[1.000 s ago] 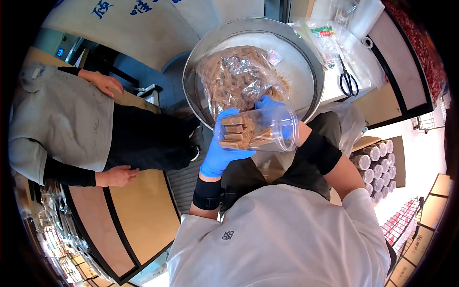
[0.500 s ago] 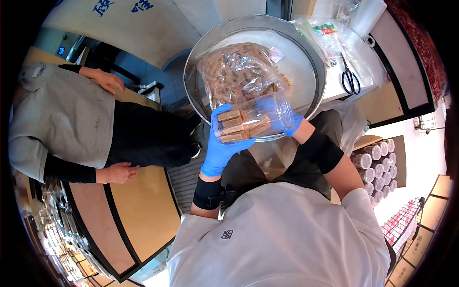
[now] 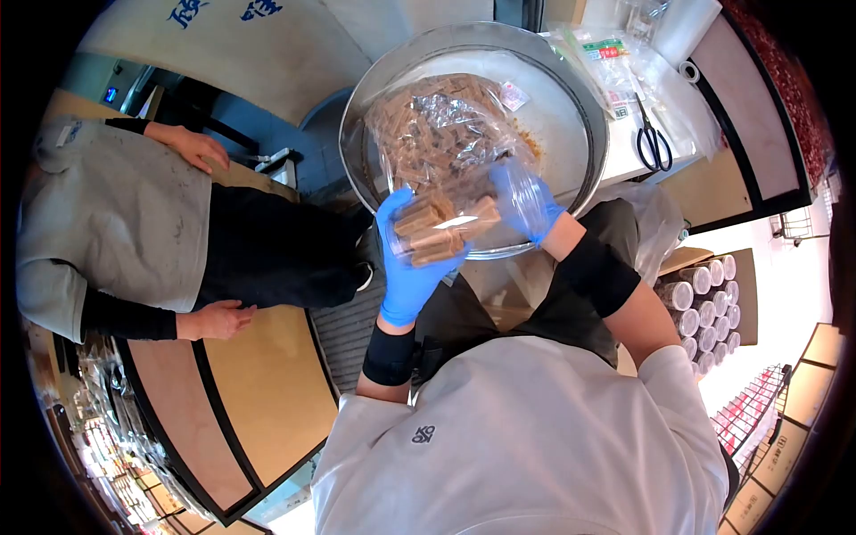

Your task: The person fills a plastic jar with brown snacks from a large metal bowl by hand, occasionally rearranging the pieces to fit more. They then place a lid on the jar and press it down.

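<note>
A clear plastic jar (image 3: pixel 468 183) lies tilted on its side over the front rim of a large round metal pan (image 3: pixel 357 183). Several brown blocks (image 3: pixel 437 247) rest inside, toward its base. My left hand (image 3: pixel 406 276), in a blue glove, is closed around the base end from below. My right hand (image 3: pixel 526 201), also gloved, is at the threaded mouth; its fingers show blurred through the clear plastic, and I cannot tell whether they grip anything. Behind the jar, a clear bag (image 3: pixel 446 120) full of brown pieces sits in the pan.
Black-handled scissors (image 3: pixel 654 147) and plastic packaging (image 3: pixel 606 67) lie on the white table at right. Lidded jars (image 3: pixel 704 312) stand stacked in a carton at lower right. Another person (image 3: pixel 125 223) stands at left, one hand near the counter (image 3: pixel 259 392).
The jar has tipped slightly, its base end shifting left in my left hand. The blocks inside have shifted. My right hand stays at the mouth.
</note>
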Motion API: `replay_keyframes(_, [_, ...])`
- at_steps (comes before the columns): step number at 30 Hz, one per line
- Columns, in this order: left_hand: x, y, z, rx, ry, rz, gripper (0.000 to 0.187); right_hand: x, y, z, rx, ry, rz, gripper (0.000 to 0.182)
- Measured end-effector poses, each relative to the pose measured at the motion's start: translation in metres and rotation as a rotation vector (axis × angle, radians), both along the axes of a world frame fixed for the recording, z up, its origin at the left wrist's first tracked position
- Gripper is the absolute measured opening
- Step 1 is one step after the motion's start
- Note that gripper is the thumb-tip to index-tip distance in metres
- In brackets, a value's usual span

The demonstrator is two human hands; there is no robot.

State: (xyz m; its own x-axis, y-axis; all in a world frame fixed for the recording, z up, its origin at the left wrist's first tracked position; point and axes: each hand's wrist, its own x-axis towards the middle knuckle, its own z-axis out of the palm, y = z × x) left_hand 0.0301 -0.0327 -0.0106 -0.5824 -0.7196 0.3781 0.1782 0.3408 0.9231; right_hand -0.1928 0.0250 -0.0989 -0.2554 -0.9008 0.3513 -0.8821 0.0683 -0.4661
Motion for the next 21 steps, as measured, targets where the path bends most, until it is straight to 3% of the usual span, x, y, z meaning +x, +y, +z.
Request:
replay_keyframes(2, [-0.001,-0.004,-0.002,0.085,0.011,0.007,0.095,-0.005,0.001,-0.011,-0.096,-0.011,0.04,0.037])
replay_keyframes(4, [-0.001,-0.009,-0.009,0.03,0.018,0.019,0.093,0.006,0.009,0.029,0.119,-0.045,0.016,0.04])
replay_keyframes(8, [-0.005,-0.008,-0.002,0.112,0.015,-0.006,0.093,0.007,0.004,0.025,0.119,-0.19,0.001,0.04])
replay_keyframes(10, [-0.005,-0.008,-0.001,0.211,0.014,-0.011,0.095,0.01,0.005,0.023,-0.114,0.08,0.072,0.038])
replay_keyframes(11, [-0.006,-0.009,-0.001,0.21,0.015,-0.012,0.095,0.01,0.004,0.023,-0.115,0.08,0.071,0.038])
replay_keyframes(14, [-0.006,-0.01,-0.005,0.229,0.028,-0.012,0.095,0.009,0.002,0.025,-0.03,-0.006,0.052,0.033])
replay_keyframes(16, [-0.004,-0.01,-0.007,0.22,0.057,-0.015,0.094,0.003,-0.001,0.023,0.18,-0.187,0.033,0.027])
replay_keyframes(21, [0.0,-0.012,-0.007,0.244,0.043,-0.032,0.094,-0.003,0.041,0.08,0.033,-0.335,0.025,0.018])
